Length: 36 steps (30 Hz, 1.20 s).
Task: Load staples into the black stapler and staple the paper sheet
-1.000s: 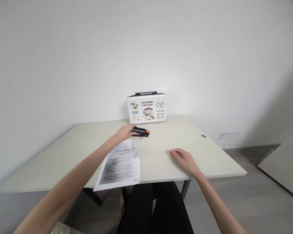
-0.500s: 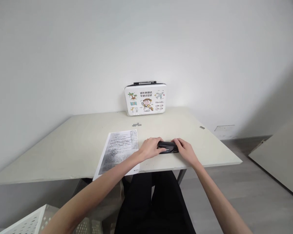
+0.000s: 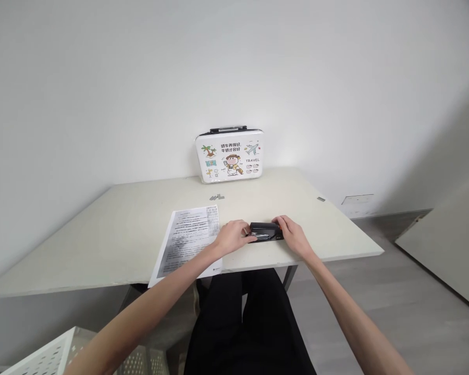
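A black stapler lies lengthwise across the table close to its front edge. My left hand is closed on its left end, thumb in front and fingers behind. Around the right end, my right hand is closed in the same manner, covering that end. Just left of my left hand, printed sheets of paper lie on the table, their lower edge reaching past the front. Small grey staple strips rest farther back, beyond the stapler.
A white carry case with cartoon prints stands against the wall at the back of the table. One more grey staple strip lies near the right edge. White perforated baskets stand low at the left.
My left hand has slid a little left toward the stapler's end, so more of the stapler shows. My right hand stays at the right end. The view has shifted slightly.
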Each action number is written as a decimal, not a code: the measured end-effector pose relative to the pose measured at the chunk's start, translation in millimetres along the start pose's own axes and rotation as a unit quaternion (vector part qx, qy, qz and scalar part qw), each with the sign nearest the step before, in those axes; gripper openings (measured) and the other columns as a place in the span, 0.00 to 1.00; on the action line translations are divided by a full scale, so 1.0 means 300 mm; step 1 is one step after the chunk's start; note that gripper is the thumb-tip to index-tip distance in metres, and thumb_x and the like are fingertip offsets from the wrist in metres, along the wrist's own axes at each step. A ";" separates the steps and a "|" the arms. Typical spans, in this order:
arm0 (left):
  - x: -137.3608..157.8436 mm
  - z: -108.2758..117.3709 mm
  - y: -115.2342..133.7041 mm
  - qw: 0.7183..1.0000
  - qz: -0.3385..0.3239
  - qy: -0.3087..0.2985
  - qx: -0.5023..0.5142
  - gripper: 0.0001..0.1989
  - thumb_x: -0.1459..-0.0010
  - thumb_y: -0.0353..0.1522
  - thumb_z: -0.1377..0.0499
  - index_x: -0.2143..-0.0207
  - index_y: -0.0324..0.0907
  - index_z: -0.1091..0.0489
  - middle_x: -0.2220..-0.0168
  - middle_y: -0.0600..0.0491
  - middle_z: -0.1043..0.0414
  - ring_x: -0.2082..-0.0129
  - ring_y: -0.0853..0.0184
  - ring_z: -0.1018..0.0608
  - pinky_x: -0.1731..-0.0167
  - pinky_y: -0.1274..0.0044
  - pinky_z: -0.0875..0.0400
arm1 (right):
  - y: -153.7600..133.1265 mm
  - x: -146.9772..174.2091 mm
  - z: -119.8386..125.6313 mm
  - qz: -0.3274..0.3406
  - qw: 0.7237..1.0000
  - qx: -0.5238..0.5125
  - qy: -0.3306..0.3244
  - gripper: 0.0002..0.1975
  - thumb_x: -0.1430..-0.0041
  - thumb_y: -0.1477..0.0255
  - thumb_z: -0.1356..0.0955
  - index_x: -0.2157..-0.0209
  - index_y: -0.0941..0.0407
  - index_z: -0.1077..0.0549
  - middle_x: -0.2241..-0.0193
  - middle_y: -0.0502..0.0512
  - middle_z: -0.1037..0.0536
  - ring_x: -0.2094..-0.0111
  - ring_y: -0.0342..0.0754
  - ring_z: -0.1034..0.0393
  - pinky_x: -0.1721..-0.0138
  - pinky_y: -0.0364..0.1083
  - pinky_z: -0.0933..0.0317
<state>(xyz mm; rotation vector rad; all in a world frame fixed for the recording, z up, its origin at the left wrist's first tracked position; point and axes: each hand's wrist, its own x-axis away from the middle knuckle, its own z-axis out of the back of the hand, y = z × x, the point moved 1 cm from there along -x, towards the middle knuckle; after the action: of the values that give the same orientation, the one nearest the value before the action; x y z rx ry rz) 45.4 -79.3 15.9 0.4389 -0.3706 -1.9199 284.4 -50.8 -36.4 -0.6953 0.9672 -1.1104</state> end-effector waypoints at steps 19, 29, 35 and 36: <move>-0.062 0.236 -0.294 0.992 0.057 0.048 -0.103 0.15 0.30 0.42 0.44 0.54 0.43 0.22 0.52 0.47 0.18 0.51 0.56 0.19 0.49 0.68 0.26 | -0.035 0.022 0.018 -0.033 0.999 -0.008 -0.002 0.27 0.29 0.48 0.42 0.61 0.52 0.21 0.64 0.56 0.18 0.59 0.55 0.26 0.55 0.49 0.38; -0.370 0.205 -0.518 0.973 0.106 0.073 -0.193 0.19 0.35 0.35 0.40 0.43 0.45 0.25 0.38 0.44 0.25 0.37 0.48 0.27 0.38 0.58 0.35 | -0.039 0.007 0.016 -0.039 0.999 -0.008 -0.018 0.27 0.27 0.50 0.43 0.57 0.51 0.20 0.65 0.54 0.18 0.61 0.54 0.27 0.58 0.48 0.37; -0.398 0.222 -0.574 0.979 0.062 0.027 -0.193 0.17 0.30 0.42 0.44 0.47 0.51 0.21 0.40 0.51 0.23 0.43 0.53 0.21 0.46 0.67 0.29 | -0.051 0.007 0.020 -0.046 0.999 -0.020 -0.023 0.27 0.27 0.50 0.43 0.57 0.51 0.20 0.64 0.55 0.17 0.61 0.55 0.26 0.60 0.48 0.36; -0.396 0.228 -0.582 0.980 0.056 0.024 -0.192 0.17 0.30 0.43 0.45 0.48 0.51 0.20 0.41 0.51 0.21 0.44 0.53 0.21 0.47 0.68 0.28 | -0.053 0.007 0.020 -0.048 0.998 -0.021 -0.024 0.26 0.27 0.50 0.43 0.57 0.51 0.20 0.64 0.55 0.17 0.61 0.55 0.26 0.60 0.48 0.36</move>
<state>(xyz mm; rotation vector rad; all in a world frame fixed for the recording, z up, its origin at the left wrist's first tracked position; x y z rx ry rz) -86.4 99.3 13.2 0.2032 0.0108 -1.8133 283.6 -57.8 -20.6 -0.8056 0.9252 -1.1543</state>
